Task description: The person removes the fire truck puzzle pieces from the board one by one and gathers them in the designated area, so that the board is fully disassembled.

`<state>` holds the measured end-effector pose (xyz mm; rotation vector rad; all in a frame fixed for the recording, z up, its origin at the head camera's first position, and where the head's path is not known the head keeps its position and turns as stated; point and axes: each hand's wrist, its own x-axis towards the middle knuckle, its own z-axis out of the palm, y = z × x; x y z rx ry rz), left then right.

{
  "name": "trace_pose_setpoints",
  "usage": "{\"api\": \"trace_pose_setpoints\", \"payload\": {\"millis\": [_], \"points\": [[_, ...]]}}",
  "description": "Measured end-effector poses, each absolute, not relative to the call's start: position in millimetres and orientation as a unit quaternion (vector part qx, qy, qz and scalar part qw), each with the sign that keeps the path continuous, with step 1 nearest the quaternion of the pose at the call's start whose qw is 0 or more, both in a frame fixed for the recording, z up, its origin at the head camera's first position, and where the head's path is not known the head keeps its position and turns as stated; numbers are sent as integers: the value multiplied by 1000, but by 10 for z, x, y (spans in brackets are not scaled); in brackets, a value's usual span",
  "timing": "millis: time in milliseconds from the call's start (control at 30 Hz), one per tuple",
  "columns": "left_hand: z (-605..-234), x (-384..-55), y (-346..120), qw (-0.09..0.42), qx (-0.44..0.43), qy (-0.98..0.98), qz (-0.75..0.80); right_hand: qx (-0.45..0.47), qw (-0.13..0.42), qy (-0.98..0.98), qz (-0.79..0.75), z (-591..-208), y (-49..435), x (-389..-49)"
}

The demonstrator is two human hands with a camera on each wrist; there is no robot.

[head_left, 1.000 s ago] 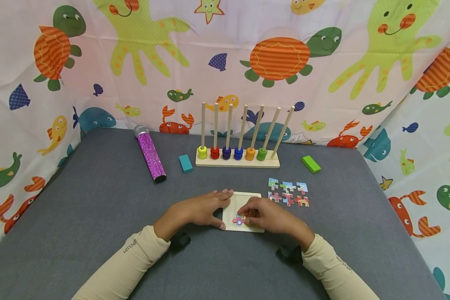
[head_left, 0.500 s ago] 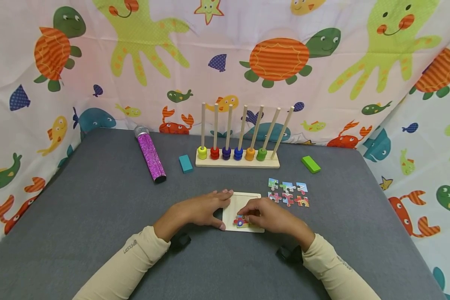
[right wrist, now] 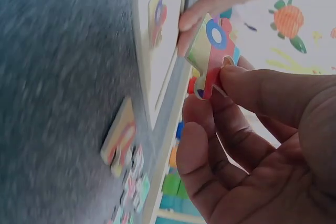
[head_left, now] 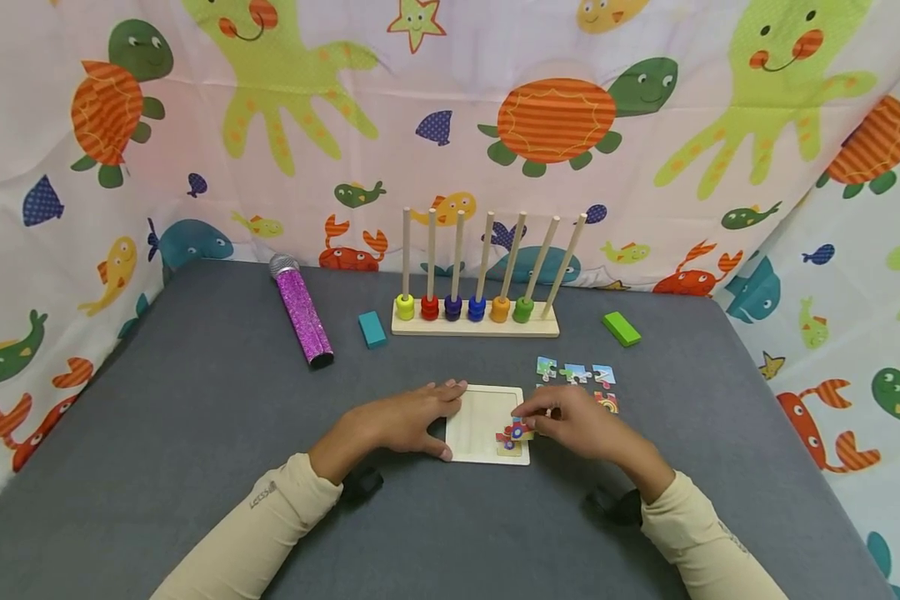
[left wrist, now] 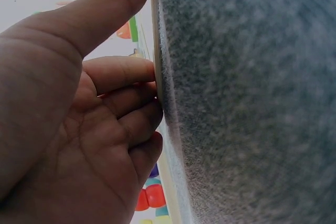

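My left hand [head_left: 401, 421] lies along the left side of a shallow wooden puzzle tray [head_left: 476, 421], fingers fairly straight and touching its edge, thumb by the near left corner. Above the tray's right side, my right hand [head_left: 585, 421] pinches a jigsaw piece [right wrist: 214, 45] between thumb and fingers; it carries a red shape with a blue-and-white wheel. A second jigsaw piece [head_left: 507, 448] lies in the tray's near right corner, partly overlapped by the held one in the head view. Loose jigsaw pieces [head_left: 576, 373] lie to the right, some hidden behind my right hand.
Behind the tray stands a wooden peg rack [head_left: 476, 328] with coloured beads on upright rods. A teal block [head_left: 372, 329] and a purple glitter microphone [head_left: 302, 312] lie at left, a green block [head_left: 621, 328] at right. Printed cloth hangs behind the grey table.
My right hand has moved right with the pinched jigsaw piece, from the tray's near middle to its right side. The piece in the near right corner now shows. My left hand stays put.
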<state>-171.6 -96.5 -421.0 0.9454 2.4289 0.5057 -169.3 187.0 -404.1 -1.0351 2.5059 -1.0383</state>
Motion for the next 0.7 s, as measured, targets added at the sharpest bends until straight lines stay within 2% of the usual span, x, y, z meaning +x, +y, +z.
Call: {"api": "trace_pose_setpoints", "payload": {"millis": [700], "points": [[-4202,-1727,-978,237,347,888,186,-308,79,880,-353,-4005,2404,-1731]]}}
